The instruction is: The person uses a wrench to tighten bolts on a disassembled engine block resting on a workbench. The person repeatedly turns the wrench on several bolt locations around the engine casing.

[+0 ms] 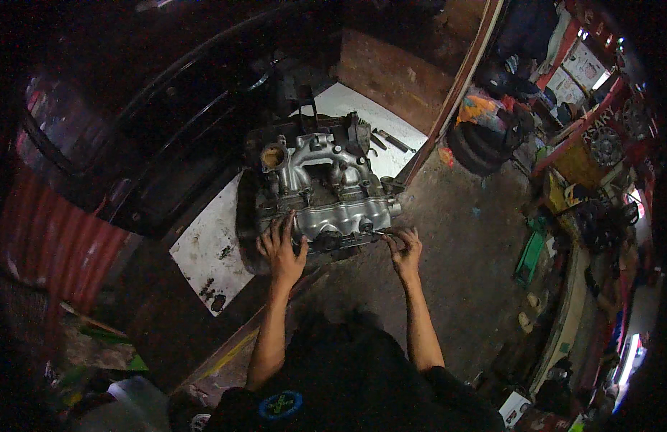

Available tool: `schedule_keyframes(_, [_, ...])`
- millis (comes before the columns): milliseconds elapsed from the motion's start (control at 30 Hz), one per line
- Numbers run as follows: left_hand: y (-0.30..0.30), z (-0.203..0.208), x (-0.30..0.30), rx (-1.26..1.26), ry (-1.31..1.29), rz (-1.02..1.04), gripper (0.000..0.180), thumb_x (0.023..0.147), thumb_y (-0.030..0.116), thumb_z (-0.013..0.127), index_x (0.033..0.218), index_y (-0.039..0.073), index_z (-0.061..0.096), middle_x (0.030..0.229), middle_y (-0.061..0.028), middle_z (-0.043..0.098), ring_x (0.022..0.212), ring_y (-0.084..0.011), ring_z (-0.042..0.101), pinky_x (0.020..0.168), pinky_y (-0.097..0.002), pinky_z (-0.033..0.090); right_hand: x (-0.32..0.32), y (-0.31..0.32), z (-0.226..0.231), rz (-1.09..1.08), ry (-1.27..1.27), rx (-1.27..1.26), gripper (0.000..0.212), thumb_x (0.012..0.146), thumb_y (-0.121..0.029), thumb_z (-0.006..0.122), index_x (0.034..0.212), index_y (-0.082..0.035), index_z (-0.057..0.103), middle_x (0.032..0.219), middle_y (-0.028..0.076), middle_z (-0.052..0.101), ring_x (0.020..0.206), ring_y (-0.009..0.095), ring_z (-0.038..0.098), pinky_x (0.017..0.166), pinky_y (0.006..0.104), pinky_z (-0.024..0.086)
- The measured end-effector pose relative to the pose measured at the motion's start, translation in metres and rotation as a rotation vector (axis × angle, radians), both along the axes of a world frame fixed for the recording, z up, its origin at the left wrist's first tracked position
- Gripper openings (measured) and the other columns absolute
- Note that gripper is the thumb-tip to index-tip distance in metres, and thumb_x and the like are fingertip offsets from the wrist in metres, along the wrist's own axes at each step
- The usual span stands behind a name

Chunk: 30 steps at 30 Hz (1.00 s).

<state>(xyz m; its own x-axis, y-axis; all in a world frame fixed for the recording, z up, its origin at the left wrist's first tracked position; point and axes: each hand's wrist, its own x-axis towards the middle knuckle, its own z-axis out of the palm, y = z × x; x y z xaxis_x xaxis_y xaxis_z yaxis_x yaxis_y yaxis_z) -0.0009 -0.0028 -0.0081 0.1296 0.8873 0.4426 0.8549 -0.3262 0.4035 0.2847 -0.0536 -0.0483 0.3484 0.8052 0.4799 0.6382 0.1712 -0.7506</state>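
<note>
A car engine point(326, 173) lies in front of me, with a silver manifold point(315, 162) on its far part and a long silver cover point(348, 216) along its near part. My left hand point(283, 253) rests on the engine's near left corner, fingers apart. At the near right end, the thumb and fingers of my right hand point(405, 253) pinch together beside the cover's lower edge. A thin dark piece seems to be between those fingertips, too small and dim to name.
Under the engine is a stained white board point(211, 245); several dark slim tools point(392, 140) lie on its far right part. Behind stands a brown wooden panel point(391, 75). To the right are a tyre point(481, 151), a green object point(530, 253), slippers point(528, 317) and cluttered shelving.
</note>
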Motion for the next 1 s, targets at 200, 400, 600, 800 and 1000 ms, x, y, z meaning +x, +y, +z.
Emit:
schedule_keyframes(200, [0.0, 0.003, 0.002, -0.013, -0.023, -0.004, 0.065, 0.086, 0.029, 0.062, 0.146, 0.023, 0.039, 0.142, -0.0109, 0.043, 0.129, -0.0344, 0.036, 0.108, -0.0592, 0.014, -0.002, 0.003, -0.008, 0.0, -0.015, 0.052, 0.012, 0.077, -0.004, 0.074, 0.088, -0.003, 0.071, 0.089, 0.009, 0.07, 0.085, 0.027, 0.065, 0.106, 0.0487, 0.033])
schedule_keyframes(400, [0.0, 0.005, 0.004, 0.009, -0.015, -0.006, 0.065, 0.086, 0.028, 0.063, 0.146, 0.023, 0.039, 0.14, -0.0124, 0.044, 0.128, -0.0341, 0.037, 0.108, -0.0583, 0.015, -0.001, 0.004, -0.01, -0.018, 0.026, 0.082, 0.012, 0.075, -0.001, 0.074, 0.087, -0.002, 0.071, 0.087, 0.009, 0.07, 0.083, 0.026, 0.064, 0.095, 0.041, 0.04])
schedule_keyframes(600, [0.0, 0.002, 0.004, 0.027, -0.032, 0.0, 0.064, 0.086, 0.029, 0.062, 0.146, 0.023, 0.04, 0.14, -0.0129, 0.044, 0.127, -0.0353, 0.038, 0.107, -0.0589, 0.016, 0.005, 0.005, -0.015, 0.007, 0.012, 0.097, 0.013, 0.075, -0.001, 0.074, 0.088, -0.002, 0.072, 0.087, 0.01, 0.071, 0.083, 0.025, 0.062, 0.087, 0.0365, 0.043])
schedule_keyframes(800, [0.0, 0.005, 0.003, 0.011, -0.019, -0.007, 0.063, 0.086, 0.027, 0.063, 0.145, 0.021, 0.041, 0.139, -0.015, 0.044, 0.127, -0.0356, 0.038, 0.107, -0.0587, 0.015, 0.0, 0.009, -0.013, -0.017, 0.02, 0.11, 0.012, 0.075, 0.0, 0.074, 0.087, -0.002, 0.071, 0.088, 0.01, 0.07, 0.085, 0.026, 0.061, 0.085, 0.0357, 0.043])
schedule_keyframes(1000, [0.0, 0.007, 0.003, 0.018, -0.038, -0.031, 0.063, 0.086, 0.026, 0.063, 0.145, 0.02, 0.041, 0.14, -0.0154, 0.043, 0.129, -0.0356, 0.036, 0.107, -0.0589, 0.015, 0.003, 0.009, -0.019, -0.041, -0.185, 0.118, 0.015, 0.074, -0.001, 0.074, 0.087, -0.003, 0.068, 0.09, 0.011, 0.068, 0.087, 0.031, 0.06, 0.089, 0.0419, 0.043])
